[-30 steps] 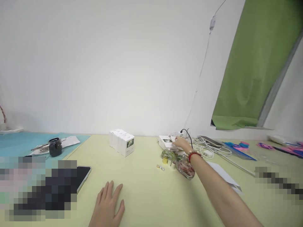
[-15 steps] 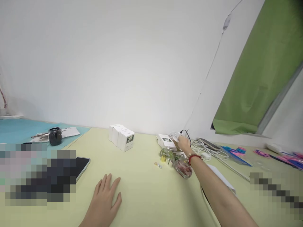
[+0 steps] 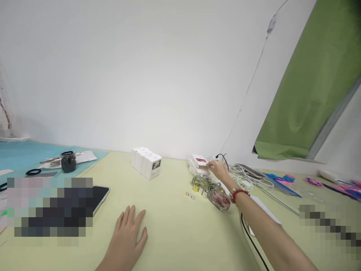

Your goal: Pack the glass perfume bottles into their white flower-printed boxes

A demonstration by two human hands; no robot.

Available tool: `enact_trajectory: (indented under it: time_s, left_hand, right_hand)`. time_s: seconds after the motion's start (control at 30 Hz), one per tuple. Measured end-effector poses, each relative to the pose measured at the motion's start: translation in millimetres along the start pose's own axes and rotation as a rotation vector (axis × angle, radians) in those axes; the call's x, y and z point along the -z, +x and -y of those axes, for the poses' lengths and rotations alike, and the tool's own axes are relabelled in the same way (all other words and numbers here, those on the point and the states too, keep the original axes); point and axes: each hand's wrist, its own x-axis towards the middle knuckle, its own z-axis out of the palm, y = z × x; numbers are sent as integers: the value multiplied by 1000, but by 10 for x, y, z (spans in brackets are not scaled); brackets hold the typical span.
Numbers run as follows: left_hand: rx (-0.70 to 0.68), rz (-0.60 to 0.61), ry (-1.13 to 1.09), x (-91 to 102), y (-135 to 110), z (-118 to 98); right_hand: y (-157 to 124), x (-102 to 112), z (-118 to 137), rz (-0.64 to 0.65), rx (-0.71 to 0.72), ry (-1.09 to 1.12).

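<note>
My right hand (image 3: 218,169) reaches out to the far right of the table. Its fingertips pinch the right edge of a small white box (image 3: 200,160) with a dark pink picture on it. That box is on top of, or just above, another white box (image 3: 196,169). On the near side of these are a clear bottle with green contents (image 3: 200,181) and a clear bottle with reddish contents (image 3: 220,197), with gold and silver caps (image 3: 195,188) beside them. My left hand (image 3: 128,229) lies flat on the yellow-green tabletop (image 3: 169,233), fingers spread and holding nothing.
A row of several white boxes (image 3: 146,163) stands near the wall. White cables (image 3: 245,178) lie tangled right of my right hand. Two tiny pieces (image 3: 190,195) lie mid-table. At left are a phone (image 3: 100,195) and a dark jar (image 3: 68,162); scissors (image 3: 313,182) lie far right.
My right hand has drawn back slightly from the pile and now grips the pink-pictured box, which has come over the white box at left. My left hand stays flat.
</note>
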Motion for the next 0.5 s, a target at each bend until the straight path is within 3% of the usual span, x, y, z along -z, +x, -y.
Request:
enact_trajectory:
  time_s: [0.27,0.37,0.5]
  left_hand:
    - [13,19,11,13,-7,-25]
    - [23,40,2,29,0,-29]
    - [8,32,-14,-30,31,15]
  right_hand:
    - [140,215,-177,126,-35,74]
    - [279,208,-19,90,-105,61]
    - [395,-26,373,79,-254,43]
